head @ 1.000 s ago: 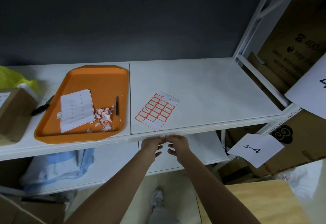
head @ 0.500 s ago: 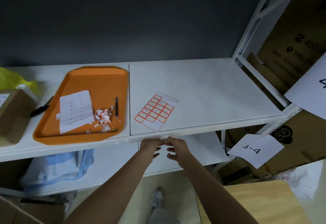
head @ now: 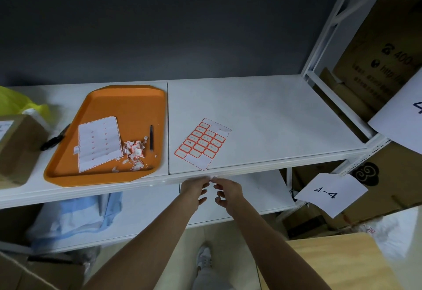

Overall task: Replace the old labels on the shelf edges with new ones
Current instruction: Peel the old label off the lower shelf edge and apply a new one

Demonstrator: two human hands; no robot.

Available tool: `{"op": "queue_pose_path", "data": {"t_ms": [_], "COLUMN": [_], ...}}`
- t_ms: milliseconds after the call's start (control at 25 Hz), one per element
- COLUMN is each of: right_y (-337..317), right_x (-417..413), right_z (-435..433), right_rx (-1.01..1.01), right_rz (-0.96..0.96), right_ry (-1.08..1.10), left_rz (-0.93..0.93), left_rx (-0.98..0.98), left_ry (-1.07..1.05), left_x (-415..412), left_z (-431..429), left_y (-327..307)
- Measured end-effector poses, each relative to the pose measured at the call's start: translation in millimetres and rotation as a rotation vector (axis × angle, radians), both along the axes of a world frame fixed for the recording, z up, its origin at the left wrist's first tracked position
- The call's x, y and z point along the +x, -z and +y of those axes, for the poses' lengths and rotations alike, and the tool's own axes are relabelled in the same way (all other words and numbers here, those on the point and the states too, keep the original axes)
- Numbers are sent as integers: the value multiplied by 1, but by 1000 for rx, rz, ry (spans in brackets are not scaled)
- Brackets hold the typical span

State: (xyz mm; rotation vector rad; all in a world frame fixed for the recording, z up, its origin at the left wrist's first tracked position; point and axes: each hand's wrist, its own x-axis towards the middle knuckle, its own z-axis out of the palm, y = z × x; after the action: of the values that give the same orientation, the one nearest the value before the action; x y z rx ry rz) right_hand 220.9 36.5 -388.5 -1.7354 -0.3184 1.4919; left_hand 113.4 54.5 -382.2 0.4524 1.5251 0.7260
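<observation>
Scraps (head: 134,151) are lying peeled in the tray (head: 127,104); a label (head: 212,178) is being pinched by both hands' fingers (head: 206,184) at the shelf edge (head: 262,170); the sheet (head: 202,144) is remaining mostly unused.

Dark grey wall (head: 159,33), white shelving (head: 262,111), wooden table (head: 331,262)

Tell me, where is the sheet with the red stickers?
The sticker sheet lies flat on the white shelf, just right of the orange tray, near the front edge above both hands.
</observation>
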Motion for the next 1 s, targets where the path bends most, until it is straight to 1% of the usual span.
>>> {"op": "queue_pose_path", "data": {"t_ms": [200,360,440,640,880,1000], "right_y": [-3,-2,-1,4,3,2], "right_x": [4,0,-2,-4,1,8], "right_z": [1,5,5,3,4,7], "right_rx": [16,32,34,8,-29,-21], "right_rz": [15,-61,-62,-63,-72,-138], "right_ry": [-21,23,38,31,-28,3], "left_rz": [39,63,72,-29,80,176], "left_rx": [61,90,88,8,64,116], "left_ry": [6,19,16,57,28,46], "left_x": [2,3,4,7,15,13], "left_z": [-1,-1,-1,-7,0,1], "left_y": [2,1,0,0,-2,0]}}
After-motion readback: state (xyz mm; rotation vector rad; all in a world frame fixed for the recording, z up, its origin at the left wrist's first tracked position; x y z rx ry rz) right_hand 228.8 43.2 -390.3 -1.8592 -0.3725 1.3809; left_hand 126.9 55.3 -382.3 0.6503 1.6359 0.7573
